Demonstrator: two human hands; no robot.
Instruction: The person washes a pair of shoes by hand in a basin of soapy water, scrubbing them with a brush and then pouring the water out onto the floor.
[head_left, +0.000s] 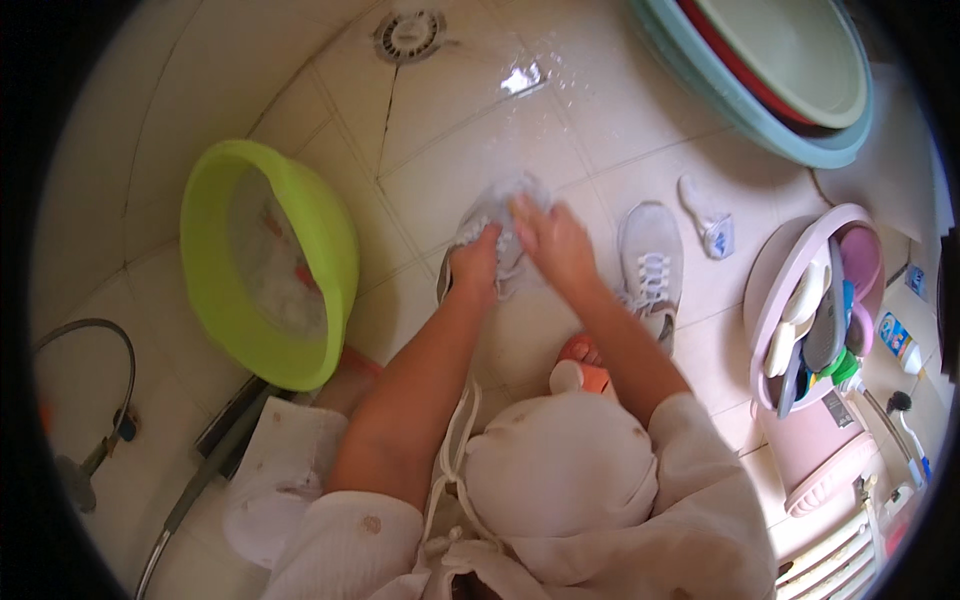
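My left hand (475, 262) grips a grey shoe (480, 214) with white lather on it, held above the tiled floor. Over the shoe's toe, my right hand (553, 236) is blurred by motion. A small yellowish spot shows at its fingertips, but I cannot tell what, if anything, it holds. To the right of my hands, a matching grey shoe (651, 240) with white laces lies on the tiles, toe pointing away from me. Beside that shoe is a crumpled white-and-blue tube or packet (709, 221).
At left stands a lime-green basin (341, 262) holding sudsy water and something red. Stacked basins (750, 120) lean at the upper right. A pink tub (757, 300) full of slippers and brushes is at right. Beyond are a floor drain (410, 36) and, lower left, a shower hose (202, 472).
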